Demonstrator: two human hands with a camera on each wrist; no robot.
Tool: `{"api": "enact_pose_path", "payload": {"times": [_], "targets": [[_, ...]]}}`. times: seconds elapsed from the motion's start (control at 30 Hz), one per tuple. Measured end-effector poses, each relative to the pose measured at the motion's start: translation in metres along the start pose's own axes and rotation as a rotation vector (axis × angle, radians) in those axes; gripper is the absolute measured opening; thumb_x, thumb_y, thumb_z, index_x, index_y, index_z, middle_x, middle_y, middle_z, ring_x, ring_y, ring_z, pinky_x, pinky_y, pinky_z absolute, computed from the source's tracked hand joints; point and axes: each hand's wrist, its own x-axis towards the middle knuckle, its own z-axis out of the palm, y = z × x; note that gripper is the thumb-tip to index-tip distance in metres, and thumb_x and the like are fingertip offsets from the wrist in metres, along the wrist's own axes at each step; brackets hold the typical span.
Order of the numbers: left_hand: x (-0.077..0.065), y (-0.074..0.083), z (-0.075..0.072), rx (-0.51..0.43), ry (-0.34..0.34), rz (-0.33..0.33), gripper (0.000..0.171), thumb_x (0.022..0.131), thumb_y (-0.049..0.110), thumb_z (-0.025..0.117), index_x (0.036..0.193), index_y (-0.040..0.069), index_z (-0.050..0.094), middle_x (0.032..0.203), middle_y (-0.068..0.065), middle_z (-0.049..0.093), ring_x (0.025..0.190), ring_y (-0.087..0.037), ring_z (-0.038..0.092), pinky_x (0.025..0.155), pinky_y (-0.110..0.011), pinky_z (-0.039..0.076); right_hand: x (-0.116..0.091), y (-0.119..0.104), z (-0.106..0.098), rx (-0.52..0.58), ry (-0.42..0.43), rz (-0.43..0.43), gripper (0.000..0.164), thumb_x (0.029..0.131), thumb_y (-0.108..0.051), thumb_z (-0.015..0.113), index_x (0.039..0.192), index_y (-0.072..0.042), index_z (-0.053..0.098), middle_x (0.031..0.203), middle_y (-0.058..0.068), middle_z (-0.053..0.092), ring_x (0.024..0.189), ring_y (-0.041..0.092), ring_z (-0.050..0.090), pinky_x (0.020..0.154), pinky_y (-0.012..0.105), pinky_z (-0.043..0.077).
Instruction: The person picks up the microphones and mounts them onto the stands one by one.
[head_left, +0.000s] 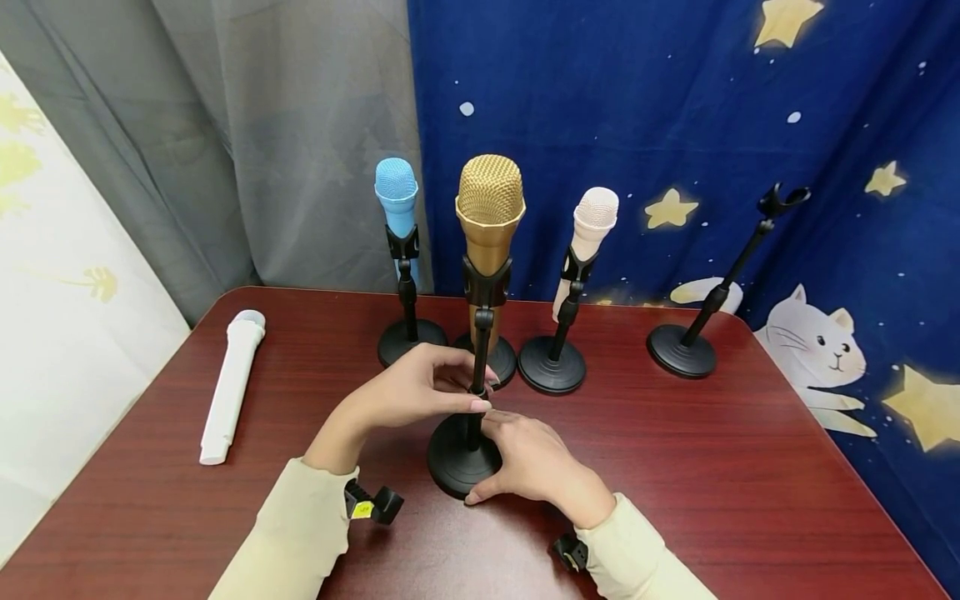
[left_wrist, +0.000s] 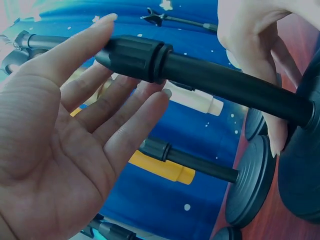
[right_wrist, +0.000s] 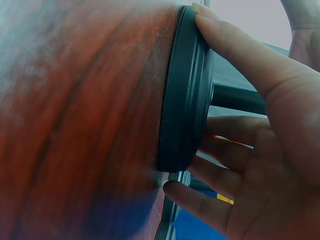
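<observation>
A black desktop microphone stand (head_left: pixel 465 467) with a round base stands in front, nearest the person. My left hand (head_left: pixel 408 387) holds its pole at the collar (left_wrist: pixel 135 57), thumb on one side and fingers behind. With my right hand (head_left: pixel 536 462) I grip the base (right_wrist: pixel 185 95), its thumb on the near rim and fingers along the far side. Directly behind, a gold microphone (head_left: pixel 491 200) overlaps this stand's top in the head view. The left wrist view shows a second stand's base (left_wrist: pixel 252 182) beside the yellow microphone end (left_wrist: pixel 162 167).
A blue microphone (head_left: pixel 396 187) and a pale pink one (head_left: pixel 595 221) stand in holders at the back. At the right back is a stand with an unfilled clip (head_left: pixel 682 350). A white microphone (head_left: pixel 232 383) lies on the left of the table (head_left: pixel 750 500). Curtains hang behind.
</observation>
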Motion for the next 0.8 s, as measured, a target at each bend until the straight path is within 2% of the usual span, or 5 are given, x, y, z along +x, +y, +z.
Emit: {"api": "enact_pose_path", "payload": {"times": [0.2,0.47,0.7,0.8], "targets": [[0.0003,-0.0005,0.0007,-0.006,-0.034,-0.001,0.024,0.091,0.017,0.077,0.114,0.011,0.074,0.113,-0.008,0.075,0.103,-0.014,0.073,0.092,-0.026,0.058,-0.0005,-0.0008,-0.0011,0.004,-0.004,0.008,0.082,0.063,-0.061,0.089,0.127,-0.014,0.067,0.135,0.0,0.066,0.121,0.016,0.064,0.089,0.041,0.056],[0.0032,0.0002,0.0035,0.049,0.029,-0.007,0.019,0.085,0.018,0.082,0.102,0.014,0.075,0.099,-0.001,0.077,0.093,-0.012,0.073,0.087,-0.026,0.06,-0.0007,-0.0005,-0.0011,-0.002,-0.009,0.007,0.083,0.064,-0.062,0.088,0.128,-0.013,0.067,0.137,0.002,0.066,0.122,0.017,0.064,0.089,0.042,0.057],[0.005,0.0013,0.0059,0.151,0.098,-0.011,0.022,0.08,0.024,0.087,0.095,0.016,0.072,0.089,0.002,0.074,0.083,-0.01,0.072,0.078,-0.026,0.061,-0.0001,-0.0001,-0.001,-0.006,-0.008,0.008,0.078,0.063,-0.062,0.089,0.122,-0.014,0.068,0.125,0.001,0.071,0.113,0.017,0.066,0.084,0.04,0.056],[0.0044,0.0025,0.0062,0.183,0.1,-0.021,0.025,0.08,0.027,0.087,0.097,0.017,0.072,0.09,0.003,0.073,0.083,-0.008,0.072,0.078,-0.025,0.06,0.0001,0.0,-0.0009,-0.009,-0.007,0.007,0.077,0.063,-0.062,0.089,0.12,-0.015,0.068,0.124,0.001,0.071,0.112,0.017,0.067,0.083,0.039,0.056]]}}
